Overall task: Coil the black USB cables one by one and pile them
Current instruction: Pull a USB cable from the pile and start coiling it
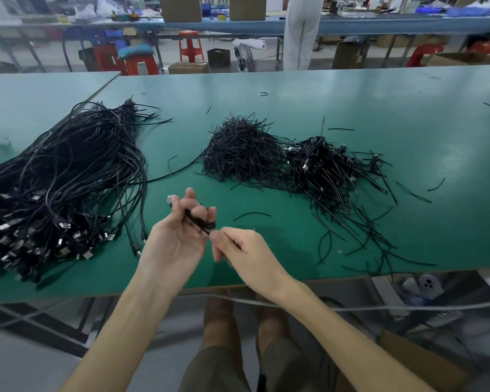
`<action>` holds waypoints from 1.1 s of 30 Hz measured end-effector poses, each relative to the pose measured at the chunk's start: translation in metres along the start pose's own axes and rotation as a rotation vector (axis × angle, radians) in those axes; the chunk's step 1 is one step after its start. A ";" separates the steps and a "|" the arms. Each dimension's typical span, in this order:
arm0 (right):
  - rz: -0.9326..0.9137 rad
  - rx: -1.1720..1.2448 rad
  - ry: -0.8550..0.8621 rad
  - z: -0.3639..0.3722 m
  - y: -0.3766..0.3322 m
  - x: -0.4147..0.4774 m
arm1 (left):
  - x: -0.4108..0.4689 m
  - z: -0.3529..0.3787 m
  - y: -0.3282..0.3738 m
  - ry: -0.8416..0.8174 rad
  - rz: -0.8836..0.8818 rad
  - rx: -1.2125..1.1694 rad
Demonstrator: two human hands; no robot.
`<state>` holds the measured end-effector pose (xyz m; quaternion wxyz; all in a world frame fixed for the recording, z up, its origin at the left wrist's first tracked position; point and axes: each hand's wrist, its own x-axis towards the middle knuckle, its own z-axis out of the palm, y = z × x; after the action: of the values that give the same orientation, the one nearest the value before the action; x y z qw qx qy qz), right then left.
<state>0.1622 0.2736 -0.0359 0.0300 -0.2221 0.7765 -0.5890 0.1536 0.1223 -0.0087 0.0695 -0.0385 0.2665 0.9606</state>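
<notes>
Two hands meet above the near edge of the green table (294, 94). The left hand (176, 241) is palm up, its fingers (191, 195) curled round a small coiled cable (200, 220). The coil's long axis runs from far left to near right, and its silver plug (169, 198) pokes out at the far-left end, past the fingertips. The right hand (244, 250) touches the coil's near-right end, thumb and forefinger pinching a thin black strand there; whether that strand is a tie or the cable's tail cannot be told. On the table to the left lies a big bundle of loose cables (68, 171), plugs toward the near edge. Farther right sit a heap of short ties (241, 151) and, touching it, a pile of coiled cables (323, 165).
</notes>
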 end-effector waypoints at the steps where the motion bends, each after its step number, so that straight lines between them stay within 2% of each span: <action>1: 0.011 -0.026 0.007 -0.003 0.003 0.000 | -0.002 0.001 0.000 0.001 0.000 -0.002; 7: 0.058 -0.117 0.044 -0.018 0.007 0.003 | -0.006 0.005 -0.008 -0.077 0.023 0.085; 11: 0.075 0.011 0.007 -0.015 -0.002 0.002 | -0.002 0.007 -0.013 -0.047 0.045 0.117; 14: 0.066 -0.018 -0.028 -0.009 -0.006 0.006 | -0.002 0.007 -0.019 -0.038 0.021 0.233; 20: 0.075 0.041 0.094 -0.012 0.003 0.014 | -0.005 -0.002 -0.022 -0.182 0.017 0.420; 23: 0.069 0.068 0.171 -0.020 0.011 0.011 | -0.004 -0.007 -0.019 -0.231 0.067 0.665; 26: 0.032 0.040 0.166 -0.023 0.013 0.009 | -0.005 -0.012 -0.022 -0.153 0.112 0.832; 33: 0.050 -0.088 0.208 -0.029 0.019 0.009 | -0.005 -0.013 -0.024 0.131 0.236 1.030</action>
<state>0.1396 0.3003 -0.0425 -0.0459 -0.1415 0.8058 -0.5731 0.1626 0.1352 -0.0318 -0.0459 -0.0288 0.7101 0.7020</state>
